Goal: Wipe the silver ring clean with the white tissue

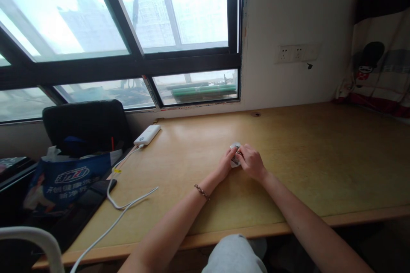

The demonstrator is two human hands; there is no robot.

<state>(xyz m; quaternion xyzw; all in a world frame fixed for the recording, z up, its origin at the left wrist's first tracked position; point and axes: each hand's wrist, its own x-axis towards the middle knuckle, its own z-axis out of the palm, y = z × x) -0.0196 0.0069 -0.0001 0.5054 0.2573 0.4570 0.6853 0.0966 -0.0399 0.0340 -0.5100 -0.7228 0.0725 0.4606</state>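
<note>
A small whitish packet with dark marks [235, 160] is between my two hands, above the middle of the wooden table [192, 136]. My left hand [225, 164] is closed on its left side, with the thumb lying over it. From the right, my right hand [252, 162] pinches at the packet's upper part with thumb and bent fingers. Both hands nearly touch. Fingers cover much of the packet, and its exact kind is too small to make out. A braided bracelet [201, 192] circles my left wrist.
A white power bank [147, 135] lies at the table's far left, with a white cable [123, 207] running down the left side. Beyond that edge are a blue printed bag [72, 181] and a black chair [85, 123]. A window and wall sockets [291, 53] are behind.
</note>
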